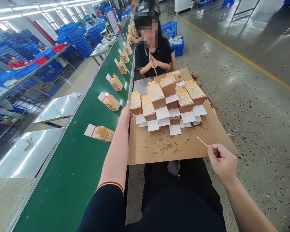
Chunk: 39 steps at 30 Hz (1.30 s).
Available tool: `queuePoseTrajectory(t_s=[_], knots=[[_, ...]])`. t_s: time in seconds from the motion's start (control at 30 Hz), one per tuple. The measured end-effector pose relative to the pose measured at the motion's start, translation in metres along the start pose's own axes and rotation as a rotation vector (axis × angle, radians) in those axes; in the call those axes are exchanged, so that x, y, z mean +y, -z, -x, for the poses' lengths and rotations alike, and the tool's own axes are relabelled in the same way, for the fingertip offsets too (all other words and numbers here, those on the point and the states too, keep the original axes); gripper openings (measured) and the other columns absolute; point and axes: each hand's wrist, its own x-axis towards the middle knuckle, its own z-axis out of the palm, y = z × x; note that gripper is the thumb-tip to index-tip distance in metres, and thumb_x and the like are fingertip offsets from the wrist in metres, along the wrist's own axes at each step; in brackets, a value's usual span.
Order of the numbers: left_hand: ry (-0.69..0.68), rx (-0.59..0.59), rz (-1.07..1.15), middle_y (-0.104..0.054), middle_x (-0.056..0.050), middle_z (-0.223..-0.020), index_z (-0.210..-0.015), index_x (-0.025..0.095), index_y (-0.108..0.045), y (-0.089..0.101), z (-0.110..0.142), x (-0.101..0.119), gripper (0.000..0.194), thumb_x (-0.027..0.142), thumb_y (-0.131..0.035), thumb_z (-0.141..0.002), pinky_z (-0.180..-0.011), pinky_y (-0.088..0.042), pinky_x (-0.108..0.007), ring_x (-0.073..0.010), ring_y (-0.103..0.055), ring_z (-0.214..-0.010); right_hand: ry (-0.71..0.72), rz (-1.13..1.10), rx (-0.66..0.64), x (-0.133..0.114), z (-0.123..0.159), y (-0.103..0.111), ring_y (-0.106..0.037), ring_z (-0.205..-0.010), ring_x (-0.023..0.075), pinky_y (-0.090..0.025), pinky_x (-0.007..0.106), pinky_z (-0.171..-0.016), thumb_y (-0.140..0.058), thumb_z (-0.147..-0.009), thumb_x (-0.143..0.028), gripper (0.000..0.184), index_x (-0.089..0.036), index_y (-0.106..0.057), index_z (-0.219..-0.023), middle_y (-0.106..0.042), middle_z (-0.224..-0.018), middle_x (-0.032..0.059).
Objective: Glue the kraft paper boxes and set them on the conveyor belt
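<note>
My left hand (127, 113) reaches forward to the leftmost carton (136, 102) of a group on a cardboard sheet (157, 151). Its curled fingers are against the carton's left side, partly hidden from me. Brown printed cartons (155, 91) stand close together there, several with white flaps (162, 112) folded out toward me. Over the sheet's right front corner, my right hand (222, 161) is closed, pinching a thin cotton swab (202, 141) between thumb and fingers. The swab's white tip points up and left, apart from the cartons.
A green conveyor belt (62, 164) runs along my left, carrying a line of similar cartons (106, 133). Across the sheet sits a co-worker (152, 61) with hands together. Blue crates (177, 48) stand on the floor behind. Metal tables (26, 151) lie beyond the belt.
</note>
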Motion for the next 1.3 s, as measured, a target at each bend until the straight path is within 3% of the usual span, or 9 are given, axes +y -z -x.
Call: queuePoseTrajectory(t_s=[0.1, 0.23, 0.37, 0.47, 0.6, 0.77, 1.0, 1.17, 1.3], knots=[[0.139, -0.028, -0.177, -0.08, -0.014, -0.105, -0.098, 0.021, -0.074, -0.019, -0.015, 0.018, 0.035, 0.052, -0.085, -0.087, -0.089, -0.062, -0.044, -0.033, -0.077, -0.106, -0.002, 0.015, 0.026, -0.002, -0.002, 0.003, -0.048, -0.051, 0.0134, -0.041, 0.028, -0.054, -0.062, -0.107, -0.051, 0.043, -0.025, -0.058, -0.073, -0.052, -0.059, -0.0031], [0.021, -0.013, -0.079, -0.082, -0.016, -0.119, -0.107, 0.019, -0.077, 0.002, 0.008, 0.005, 0.033, 0.048, -0.08, -0.091, -0.1, -0.063, -0.047, -0.0344, -0.077, -0.119, -0.007, 0.094, 0.048, 0.003, -0.024, 0.007, -0.047, -0.052, 0.0149, -0.038, 0.029, -0.055, -0.059, -0.105, -0.045, 0.038, -0.026, -0.055, -0.072, -0.05, -0.059, -0.0028], [-0.195, -0.055, 0.321, -0.079, -0.014, -0.14, -0.123, 0.019, -0.078, 0.048, 0.063, -0.033, 0.049, 0.041, -0.087, -0.08, -0.112, -0.062, -0.046, -0.0364, -0.071, -0.139, -0.035, 0.245, -0.103, 0.015, -0.075, -0.006, -0.048, -0.054, 0.0172, -0.035, 0.031, -0.059, -0.059, -0.095, -0.036, 0.03, -0.027, -0.047, -0.069, -0.054, -0.059, -0.0003], [-0.155, -0.138, 0.408, -0.077, -0.012, -0.148, -0.131, 0.024, -0.077, 0.07, 0.122, -0.073, 0.062, 0.041, -0.095, -0.074, -0.119, -0.059, -0.051, -0.0395, -0.065, -0.148, -0.047, 0.369, -0.262, 0.027, -0.109, -0.024, -0.053, -0.06, 0.0205, -0.033, 0.033, -0.062, -0.06, -0.09, -0.03, 0.027, -0.027, -0.046, -0.067, -0.059, -0.061, 0.0032], [0.027, -0.173, 0.353, -0.077, -0.015, -0.146, -0.134, 0.026, -0.074, 0.068, 0.185, -0.119, 0.077, 0.044, -0.106, -0.067, -0.116, -0.06, -0.057, -0.0419, -0.07, -0.142, -0.02, 0.479, -0.361, 0.039, -0.131, -0.041, -0.055, -0.063, 0.0233, -0.031, 0.035, -0.063, -0.062, -0.089, -0.029, 0.027, -0.028, -0.047, -0.067, -0.061, -0.061, 0.0057], [0.071, -0.254, 0.335, -0.077, -0.015, -0.146, -0.134, 0.025, -0.072, 0.048, 0.2, -0.139, 0.078, 0.043, -0.108, -0.068, -0.119, -0.058, -0.054, -0.0385, -0.071, -0.142, -0.052, 0.497, -0.38, 0.039, -0.139, -0.036, -0.054, -0.061, 0.022, -0.03, 0.034, -0.062, -0.064, -0.087, -0.027, 0.028, -0.027, -0.046, -0.065, -0.062, -0.063, 0.0057], [0.004, -0.159, 0.267, -0.079, -0.015, -0.138, -0.13, 0.024, -0.069, 0.036, 0.192, -0.141, 0.081, 0.049, -0.109, -0.065, -0.118, -0.058, -0.054, -0.0361, -0.074, -0.135, -0.011, 0.202, -0.254, 0.012, -0.063, -0.014, -0.047, -0.052, 0.0164, -0.033, 0.031, -0.057, -0.061, -0.1, -0.034, 0.03, -0.026, -0.053, -0.073, -0.056, -0.058, -0.0007], [-0.01, -0.166, 0.191, -0.08, -0.013, -0.13, -0.126, 0.025, -0.066, 0.039, 0.196, -0.136, 0.078, 0.047, -0.109, -0.064, -0.114, -0.061, -0.051, -0.0337, -0.077, -0.129, 0.223, -0.097, -0.492, -0.031, 0.037, -0.069, -0.046, -0.053, 0.0133, -0.036, 0.027, -0.056, -0.051, -0.108, -0.027, 0.033, -0.025, -0.052, -0.075, -0.055, -0.062, -0.0024], [-0.046, -0.166, 0.175, -0.08, -0.012, -0.128, -0.126, 0.025, -0.064, 0.038, 0.198, -0.134, 0.08, 0.049, -0.109, -0.064, -0.112, -0.062, -0.05, -0.0327, -0.078, -0.124, 0.324, -0.041, -0.567, -0.044, 0.067, -0.107, -0.044, -0.054, 0.0127, -0.032, 0.028, -0.057, -0.049, -0.106, -0.018, 0.034, -0.025, -0.042, -0.073, -0.051, -0.063, -0.0027]])
